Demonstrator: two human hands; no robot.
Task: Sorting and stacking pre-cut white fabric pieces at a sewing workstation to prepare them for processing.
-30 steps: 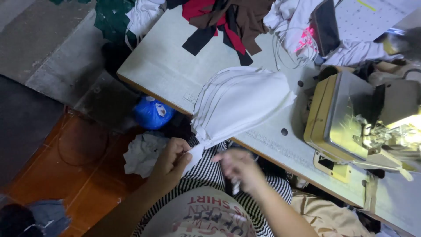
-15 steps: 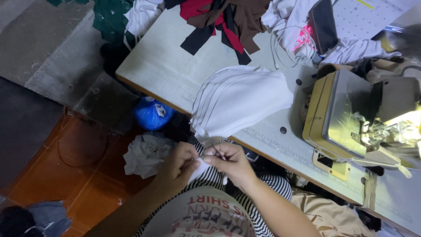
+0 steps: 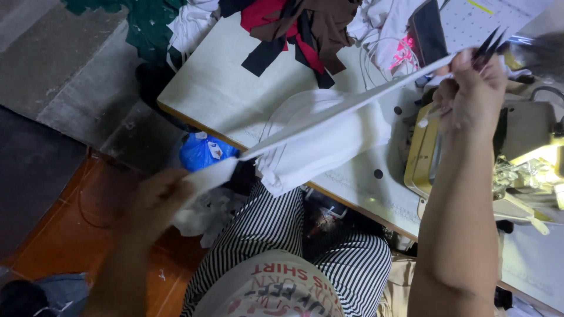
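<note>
The left hand (image 3: 155, 202) is smeared by motion, so its grip on the strip (image 3: 329, 114) cannot be made out. The snips (image 3: 489, 44) in the right hand (image 3: 470, 88) are half hidden. The machine (image 3: 517, 158) is cut off at the right edge, its needle area washed out by glare.
</note>
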